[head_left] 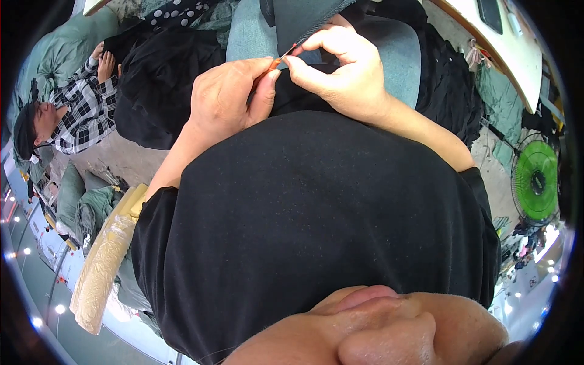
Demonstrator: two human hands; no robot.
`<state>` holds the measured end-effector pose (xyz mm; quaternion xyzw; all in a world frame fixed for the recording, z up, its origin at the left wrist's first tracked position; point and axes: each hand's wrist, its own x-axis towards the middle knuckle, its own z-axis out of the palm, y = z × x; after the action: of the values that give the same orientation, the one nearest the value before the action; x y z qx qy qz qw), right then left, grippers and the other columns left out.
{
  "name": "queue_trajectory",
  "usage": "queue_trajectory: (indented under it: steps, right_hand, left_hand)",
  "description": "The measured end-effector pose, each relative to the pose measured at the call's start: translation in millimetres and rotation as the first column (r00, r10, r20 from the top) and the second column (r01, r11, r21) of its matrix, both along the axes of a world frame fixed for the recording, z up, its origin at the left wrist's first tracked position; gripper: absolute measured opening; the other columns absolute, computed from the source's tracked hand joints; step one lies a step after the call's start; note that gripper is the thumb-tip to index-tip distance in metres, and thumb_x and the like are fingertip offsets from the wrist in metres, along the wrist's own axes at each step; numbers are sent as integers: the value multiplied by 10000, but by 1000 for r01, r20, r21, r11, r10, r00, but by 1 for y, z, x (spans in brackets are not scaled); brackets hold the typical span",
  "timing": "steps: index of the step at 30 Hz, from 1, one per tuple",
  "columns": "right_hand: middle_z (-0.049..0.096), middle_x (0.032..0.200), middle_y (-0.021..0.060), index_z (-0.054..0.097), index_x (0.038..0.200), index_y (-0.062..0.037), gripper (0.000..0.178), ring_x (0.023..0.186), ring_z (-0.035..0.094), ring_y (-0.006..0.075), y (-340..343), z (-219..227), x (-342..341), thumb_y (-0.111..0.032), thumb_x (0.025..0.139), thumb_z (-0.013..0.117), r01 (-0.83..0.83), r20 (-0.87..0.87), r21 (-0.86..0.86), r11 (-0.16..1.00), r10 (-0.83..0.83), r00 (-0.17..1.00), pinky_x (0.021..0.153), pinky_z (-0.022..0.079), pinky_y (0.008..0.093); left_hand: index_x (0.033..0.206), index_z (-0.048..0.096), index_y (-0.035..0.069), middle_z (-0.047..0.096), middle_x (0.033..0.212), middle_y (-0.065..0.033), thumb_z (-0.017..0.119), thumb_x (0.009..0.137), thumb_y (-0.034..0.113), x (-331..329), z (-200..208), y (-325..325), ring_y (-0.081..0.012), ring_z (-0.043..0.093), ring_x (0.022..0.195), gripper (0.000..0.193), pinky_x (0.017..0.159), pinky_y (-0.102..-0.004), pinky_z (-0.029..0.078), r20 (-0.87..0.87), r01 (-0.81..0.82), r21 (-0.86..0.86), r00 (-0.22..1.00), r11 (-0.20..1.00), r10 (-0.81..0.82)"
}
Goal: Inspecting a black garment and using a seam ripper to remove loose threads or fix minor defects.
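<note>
A small seam ripper (277, 62) with an orange handle, a thin metal shaft and a red tip is pinched between the thumb and forefinger of my left hand (230, 94). Its tip lies against the edge of a black cloth (299, 23), where a serged seam runs up to the right. My right hand (348, 68) grips that edge, thumb and forefinger close beside the tip and the other fingers partly hidden behind. The cloth hangs over my lap, above the blue jeans (249, 38) on my legs.
Heaps of black cloth (159, 76) lie to my left, by a seated person (82, 118) in a checked shirt. A white table (508, 52) with a phone (489, 14) is at the far right, above a green fan (535, 179). A wrapped yellowish roll (103, 267) stands behind my left arm.
</note>
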<state>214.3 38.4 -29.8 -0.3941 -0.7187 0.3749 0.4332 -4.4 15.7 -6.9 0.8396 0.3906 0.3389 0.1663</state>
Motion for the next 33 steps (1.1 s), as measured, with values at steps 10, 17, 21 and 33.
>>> queue_trajectory:
  steps: [10, 17, 21, 33]
  right_hand:
    - [720, 894, 56, 748, 893, -53, 156, 964, 635, 210, -1, 3, -2, -117, 781, 834, -13, 79, 125, 992, 3, 997, 899, 484, 348]
    - [734, 872, 49, 749, 843, -97, 148, 1025, 633, 240, -2, -3, -6, -223, 773, 783, 29, 67, 136, 990, -39, 997, 985, 380, 430]
    - [710, 911, 51, 733, 889, -72, 204, 1062, 637, 261, -2, 4, -3, -178, 759, 849, -10, 129, 171, 985, -13, 992, 1005, 422, 413]
    - [692, 885, 14, 746, 866, -96, 196, 1017, 613, 243, -4, 0, 0, -204, 744, 856, 20, 145, 133, 991, -40, 989, 969, 421, 397]
  left_hand:
    - [1020, 683, -2, 678, 781, -78, 741, 893, 36, 11, 15, 8, -173, 672, 608, 144, 554, -268, 509, 65, -14, -108, 998, 994, 21]
    - [1010, 675, 3, 655, 756, -60, 717, 907, 14, 22, 25, 20, -138, 652, 579, 112, 530, -246, 487, 111, -2, -137, 994, 991, 18]
    - [994, 671, 10, 648, 741, -56, 717, 909, 14, 29, 37, 27, -133, 650, 575, 97, 529, -243, 486, 112, -2, -195, 993, 981, 24]
    - [1093, 651, -29, 678, 802, 16, 657, 973, -36, 31, 61, 47, 16, 516, 653, 121, 585, -151, 351, 174, 26, -335, 984, 942, 35]
